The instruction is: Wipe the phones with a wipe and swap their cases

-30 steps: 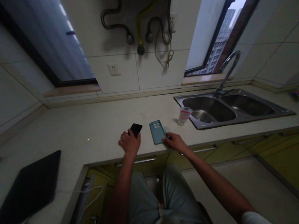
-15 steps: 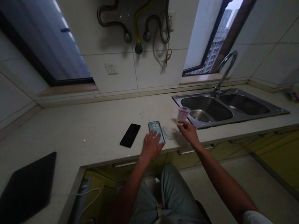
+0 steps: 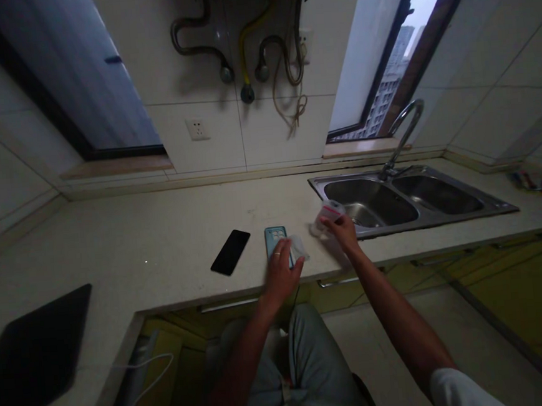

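Observation:
My left hand (image 3: 280,271) reaches over the lower part of a light blue phone case (image 3: 270,237) with camera cut-outs. Its thumb stands apart from the fingers, and a thin whitish sheet (image 3: 298,249), perhaps a tissue or wipe, lies at the gap between them; no grip on it shows. A small clear plastic bag (image 3: 331,209) with a pink strip is pinched in my right hand (image 3: 343,232), beside the sink's near left corner. To the left of the case lies a black smartphone (image 3: 230,252), flat on the counter.
A double steel sink (image 3: 369,201) with a curved faucet (image 3: 404,133) is set into the counter (image 3: 170,236) on the right. A dark flat panel (image 3: 34,359), like a laptop, lies at far left with a white cable (image 3: 147,363). Drawer handles run below the front edge.
My left hand has shifted right across the phone case, to the whitish sheet. The plastic bag in my right hand has tipped and dropped lower. The view has shifted slightly.

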`<action>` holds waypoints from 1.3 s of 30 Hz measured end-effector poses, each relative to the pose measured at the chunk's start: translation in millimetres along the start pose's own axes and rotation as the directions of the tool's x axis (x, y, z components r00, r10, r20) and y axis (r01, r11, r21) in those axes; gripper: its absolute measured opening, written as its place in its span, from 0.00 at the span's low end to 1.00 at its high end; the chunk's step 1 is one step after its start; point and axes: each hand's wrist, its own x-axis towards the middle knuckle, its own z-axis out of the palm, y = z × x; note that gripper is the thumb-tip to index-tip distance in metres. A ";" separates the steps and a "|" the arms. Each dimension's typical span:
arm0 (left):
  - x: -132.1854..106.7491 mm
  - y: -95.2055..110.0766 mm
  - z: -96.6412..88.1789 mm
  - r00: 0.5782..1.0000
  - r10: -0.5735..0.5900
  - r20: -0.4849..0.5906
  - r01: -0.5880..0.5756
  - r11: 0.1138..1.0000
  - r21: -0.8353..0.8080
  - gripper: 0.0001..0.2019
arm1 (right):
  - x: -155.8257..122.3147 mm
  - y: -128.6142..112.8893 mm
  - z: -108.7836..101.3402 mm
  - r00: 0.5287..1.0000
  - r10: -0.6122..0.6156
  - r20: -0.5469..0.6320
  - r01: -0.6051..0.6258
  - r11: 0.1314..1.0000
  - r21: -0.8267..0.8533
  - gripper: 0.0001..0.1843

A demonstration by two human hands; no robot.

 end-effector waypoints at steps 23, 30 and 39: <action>2.7 50.7 37.2 0.916 -0.400 -0.010 0.300 0.702 -0.646 0.28 | -128.7 -33.9 17.8 0.980 0.191 -0.057 -0.111 0.758 0.643 0.18; 1.3 56.7 41.8 0.922 -0.370 -0.113 0.286 0.849 -0.445 0.27 | -133.2 -29.5 22.9 0.957 0.256 -0.139 -0.088 0.708 0.701 0.18; 0.7 55.9 47.3 0.924 -0.356 -0.139 0.295 0.895 -0.334 0.22 | -137.9 -29.4 17.6 0.959 0.237 -0.154 -0.065 0.714 0.697 0.17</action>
